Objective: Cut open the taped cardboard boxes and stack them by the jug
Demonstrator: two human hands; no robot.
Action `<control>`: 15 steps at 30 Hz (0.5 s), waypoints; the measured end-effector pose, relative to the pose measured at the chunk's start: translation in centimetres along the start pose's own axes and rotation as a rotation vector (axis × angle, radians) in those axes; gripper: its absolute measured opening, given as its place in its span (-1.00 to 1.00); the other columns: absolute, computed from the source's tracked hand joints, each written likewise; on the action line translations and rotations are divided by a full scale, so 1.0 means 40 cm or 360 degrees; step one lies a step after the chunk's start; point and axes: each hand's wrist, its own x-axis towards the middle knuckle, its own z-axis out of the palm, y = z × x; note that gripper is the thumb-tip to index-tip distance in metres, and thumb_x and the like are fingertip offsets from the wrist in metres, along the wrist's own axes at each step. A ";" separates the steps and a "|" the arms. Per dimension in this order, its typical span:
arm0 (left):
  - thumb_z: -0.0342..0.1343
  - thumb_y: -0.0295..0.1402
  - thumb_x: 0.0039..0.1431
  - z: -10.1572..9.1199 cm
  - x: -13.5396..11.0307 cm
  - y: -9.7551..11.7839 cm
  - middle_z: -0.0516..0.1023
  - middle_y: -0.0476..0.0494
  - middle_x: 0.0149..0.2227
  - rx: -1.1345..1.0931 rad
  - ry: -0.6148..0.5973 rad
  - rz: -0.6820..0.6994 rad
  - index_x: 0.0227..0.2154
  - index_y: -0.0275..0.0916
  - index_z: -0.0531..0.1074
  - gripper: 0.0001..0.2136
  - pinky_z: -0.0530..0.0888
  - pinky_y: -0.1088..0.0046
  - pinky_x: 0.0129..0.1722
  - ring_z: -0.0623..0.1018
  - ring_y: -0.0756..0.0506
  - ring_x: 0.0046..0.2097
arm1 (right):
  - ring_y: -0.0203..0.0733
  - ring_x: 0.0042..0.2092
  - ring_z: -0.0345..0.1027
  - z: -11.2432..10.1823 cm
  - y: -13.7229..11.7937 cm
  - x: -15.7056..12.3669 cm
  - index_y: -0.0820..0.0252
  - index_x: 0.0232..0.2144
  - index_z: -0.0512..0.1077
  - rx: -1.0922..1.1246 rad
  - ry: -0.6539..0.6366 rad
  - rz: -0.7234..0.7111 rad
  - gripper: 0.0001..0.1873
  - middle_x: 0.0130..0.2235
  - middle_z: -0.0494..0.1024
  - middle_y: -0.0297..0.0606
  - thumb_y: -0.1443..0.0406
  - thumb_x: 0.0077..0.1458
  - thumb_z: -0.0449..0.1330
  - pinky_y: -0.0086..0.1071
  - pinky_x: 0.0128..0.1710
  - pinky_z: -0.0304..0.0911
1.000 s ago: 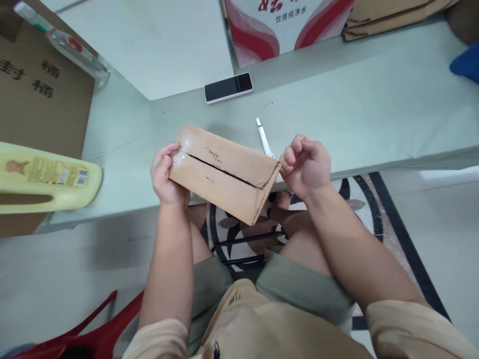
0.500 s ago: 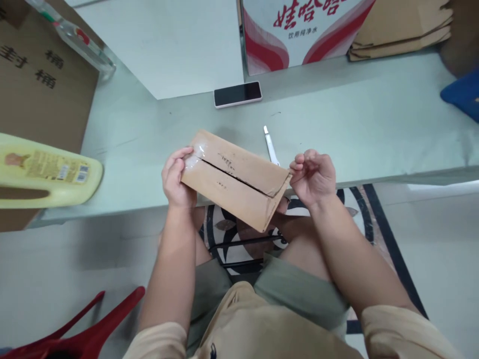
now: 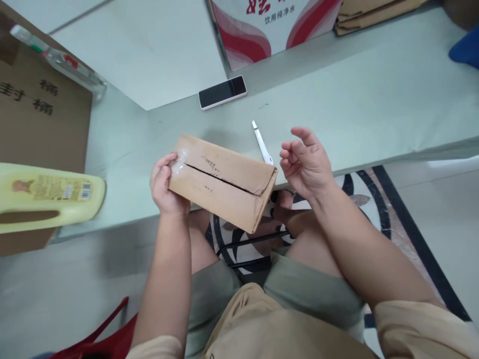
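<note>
My left hand (image 3: 166, 187) grips the left end of a small brown cardboard box (image 3: 219, 187), tilted over the table's front edge. A narrow gap runs along the middle of its top between two flaps, with shiny clear tape at the left end. Dark marks show on the flaps. My right hand (image 3: 305, 162) hovers off the box's right end, palm turned up, fingers partly curled and apart, with nothing visible in it. Between the box and that hand, a white utility knife (image 3: 262, 143) lies on the table.
A phone-like black and white device (image 3: 223, 92) lies against a white panel (image 3: 149, 55). Behind stand a red and white carton (image 3: 277, 35) and folded cardboard (image 3: 374, 15). At left are a yellow jug (image 3: 93, 192), a clear bottle (image 3: 71, 67) and a large carton (image 3: 45, 134).
My right hand has moved away from the box's right end and its fingers have opened more. My left hand still holds the box. The view has shifted slightly.
</note>
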 end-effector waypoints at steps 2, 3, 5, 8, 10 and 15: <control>0.18 -0.19 0.04 -0.006 -0.001 0.001 0.58 -0.16 -0.22 0.0085 -0.0030 -0.0004 -0.31 -0.19 0.57 -0.78 0.48 0.28 -0.02 0.55 -0.16 -0.14 | -0.47 -0.47 0.53 0.002 -0.002 -0.001 0.09 -0.39 0.46 0.0005 -0.0010 -0.0022 -0.50 -0.50 0.60 -0.62 0.11 -0.29 0.62 -0.67 -0.51 0.42; 0.19 -0.17 0.03 -0.008 -0.001 0.001 0.58 -0.16 -0.22 0.0110 -0.0041 -0.0012 -0.31 -0.18 0.57 -0.77 0.49 0.27 -0.03 0.55 -0.16 -0.13 | -0.49 -0.50 0.51 0.004 -0.002 -0.003 0.10 -0.42 0.46 0.0006 -0.0006 -0.0030 -0.49 -0.52 0.58 -0.63 0.08 -0.33 0.62 -0.68 -0.54 0.39; 0.21 -0.14 0.01 -0.010 -0.001 0.004 0.59 -0.17 -0.21 0.0122 -0.0037 -0.0034 -0.31 -0.17 0.57 -0.75 0.51 0.27 -0.04 0.55 -0.17 -0.14 | -0.52 -0.58 0.41 0.008 -0.001 -0.005 0.13 -0.48 0.45 -0.0006 0.0024 -0.0021 -0.45 -0.59 0.51 -0.64 0.02 -0.41 0.63 -0.69 -0.62 0.31; 0.22 -0.14 -0.04 -0.008 0.001 0.007 0.59 -0.18 -0.20 0.0124 -0.0021 -0.0042 -0.32 -0.19 0.57 -0.73 0.52 0.27 -0.04 0.55 -0.16 -0.14 | -0.56 -0.68 0.24 0.015 0.000 -0.005 0.17 -0.56 0.37 -0.0041 0.0090 0.0026 -0.41 -0.68 0.36 -0.65 -0.03 -0.37 0.60 -0.68 -0.72 0.14; 0.22 -0.14 -0.04 -0.007 0.003 0.007 0.59 -0.18 -0.21 0.0116 -0.0016 -0.0047 -0.32 -0.21 0.57 -0.72 0.51 0.26 -0.02 0.55 -0.16 -0.13 | -0.57 -0.70 0.19 0.017 -0.001 -0.002 0.18 -0.57 0.34 -0.0049 0.0145 0.0035 -0.43 -0.70 0.32 -0.64 -0.02 -0.25 0.57 -0.69 -0.74 0.10; 0.29 -0.09 -0.09 -0.012 0.013 0.006 0.58 -0.15 -0.23 0.0046 -0.0035 -0.0115 -0.33 -0.21 0.57 -0.68 0.44 0.23 -0.05 0.52 -0.16 -0.16 | -0.49 -0.49 0.49 0.019 0.007 0.009 0.16 -0.43 0.45 -0.0089 0.0181 0.0066 -0.62 -0.52 0.56 -0.54 0.16 -0.10 0.56 -0.68 -0.51 0.39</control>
